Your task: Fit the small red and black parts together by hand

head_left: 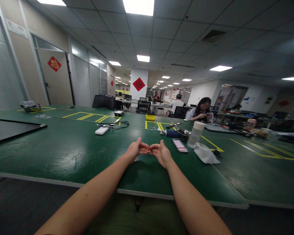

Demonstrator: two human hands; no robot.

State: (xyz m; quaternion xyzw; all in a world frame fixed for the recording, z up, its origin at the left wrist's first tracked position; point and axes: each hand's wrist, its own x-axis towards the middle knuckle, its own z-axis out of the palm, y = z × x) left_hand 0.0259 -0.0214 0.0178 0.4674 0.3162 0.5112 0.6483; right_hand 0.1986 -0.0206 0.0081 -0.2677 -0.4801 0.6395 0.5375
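Both hands meet over the green table [93, 176], with the fingertips close together and the thumbs raised. Between the fingers of my left hand [136, 150] is a small orange piece [147, 148], too tiny to make out its kind. My right hand [162, 153] has its fingers curled in from the other side, near a small dark bit [150, 149] at the fingertips. Whether the orange and dark parts are joined cannot be seen. To the right of my right hand lies a phone-like flat thing [180, 145], blurred out.
A frosted bottle [196, 134], a white pouch [205, 153] and a metal bowl [184, 133] stand right. A white power bank [102, 130] with black cables lies left. Behind are a yellow box [150, 117] and a seated person [202, 112]. A black panel [12, 129] is far left.
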